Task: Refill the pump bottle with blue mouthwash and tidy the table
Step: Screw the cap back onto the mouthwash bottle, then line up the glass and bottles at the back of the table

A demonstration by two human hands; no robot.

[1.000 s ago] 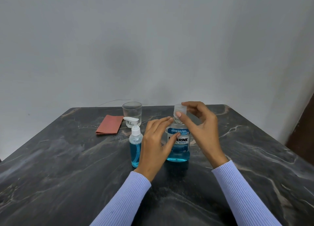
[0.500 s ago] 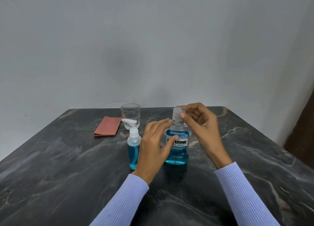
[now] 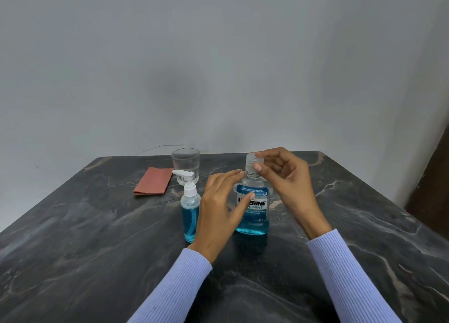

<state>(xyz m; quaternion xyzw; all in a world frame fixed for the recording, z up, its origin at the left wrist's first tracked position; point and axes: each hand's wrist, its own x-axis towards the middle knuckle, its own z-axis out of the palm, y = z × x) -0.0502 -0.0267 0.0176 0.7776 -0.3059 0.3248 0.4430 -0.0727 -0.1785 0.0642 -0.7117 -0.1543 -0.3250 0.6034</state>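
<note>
Your right hand [image 3: 285,177] has its fingers [image 3: 259,168] pinched on the clear cap [image 3: 253,161] of the mouthwash bottle [image 3: 254,206], which stands upright near the middle of the worktop [image 3: 97,237]. Your left hand [image 3: 218,208] steadies the bottle from its left side, thumb across the label and the other fingers loosely curved against the shoulder — a light brace, not a full wrap.

The cap looks seated on the neck; whether it has loosened at all you cannot tell from here. So you appear to be at the opening step, with nearly everything ahead. The pump bottle [image 3: 190,211] stands just beside your left hand with its white pump head [image 3: 184,174] fitted and blue liquid filling most of its body. Removing that pump, pouring, closing both bottles and tidying are not yet done. Behind, a clear glass [image 3: 185,166] and a folded reddish cloth [image 3: 153,183] wait near the far edge — likely part of the tidying.
</note>
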